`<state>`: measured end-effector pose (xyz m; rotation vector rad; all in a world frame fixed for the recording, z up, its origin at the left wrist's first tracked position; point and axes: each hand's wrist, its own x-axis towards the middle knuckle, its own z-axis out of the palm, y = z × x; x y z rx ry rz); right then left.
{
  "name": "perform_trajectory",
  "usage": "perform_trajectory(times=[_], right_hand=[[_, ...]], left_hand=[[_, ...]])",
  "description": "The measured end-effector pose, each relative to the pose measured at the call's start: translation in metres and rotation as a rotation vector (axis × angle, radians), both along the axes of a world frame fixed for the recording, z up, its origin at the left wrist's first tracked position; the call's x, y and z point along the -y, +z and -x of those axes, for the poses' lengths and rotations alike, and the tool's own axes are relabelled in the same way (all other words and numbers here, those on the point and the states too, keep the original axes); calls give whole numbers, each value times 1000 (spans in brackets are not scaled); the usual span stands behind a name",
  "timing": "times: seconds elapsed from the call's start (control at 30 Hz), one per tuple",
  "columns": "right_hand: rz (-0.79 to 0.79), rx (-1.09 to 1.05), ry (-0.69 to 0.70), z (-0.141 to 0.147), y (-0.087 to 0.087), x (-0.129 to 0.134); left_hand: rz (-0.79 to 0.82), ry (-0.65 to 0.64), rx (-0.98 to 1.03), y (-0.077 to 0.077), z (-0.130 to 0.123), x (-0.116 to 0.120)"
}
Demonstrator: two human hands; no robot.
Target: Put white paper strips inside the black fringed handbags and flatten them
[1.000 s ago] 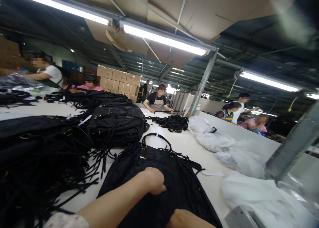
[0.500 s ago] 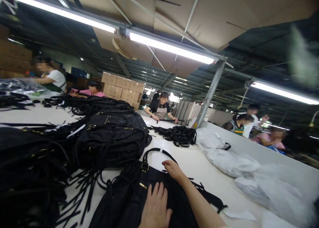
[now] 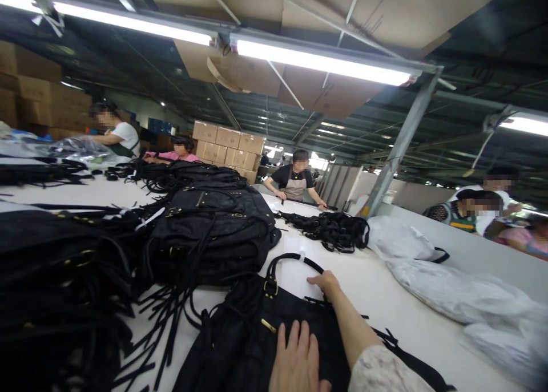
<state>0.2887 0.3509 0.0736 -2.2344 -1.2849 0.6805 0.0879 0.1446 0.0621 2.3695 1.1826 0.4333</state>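
A black bag (image 3: 240, 329) with brass fittings lies on the white table in front of me. My left hand (image 3: 295, 358) rests flat on its front, fingers spread, just right of a small gold zip pull (image 3: 269, 325). At the bag's top edge, my right hand (image 3: 326, 283) is by the far end of the arched black handle (image 3: 285, 257), its fingers curled around that end and the thumb pointing left. A white wrap sits on the top of the handle.
Black bags (image 3: 214, 226) with loose straps are piled at the left. Black straps (image 3: 338, 229) lie farther back. Clear plastic bags (image 3: 445, 283) line the right divider (image 3: 483, 261). Across the table, a person in an apron (image 3: 295, 181) handles a black strip; other people are beyond.
The view has turned left, so things appear farther right. My right hand has closed around the end of the handle; my left hand stays flat on the bag.
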Motion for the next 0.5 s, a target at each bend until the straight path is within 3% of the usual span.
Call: perform_trajectory(times=[0.27, 0.4, 0.5], right_hand=[[-97, -317, -47, -1, 29, 20], [-172, -475, -63, -4, 42, 35], [-144, -502, -92, -7, 44, 43]], left_hand=[[68, -10, 24, 16, 7, 5], [41, 4, 23, 15, 8, 9], [7, 18, 32, 10, 7, 8]])
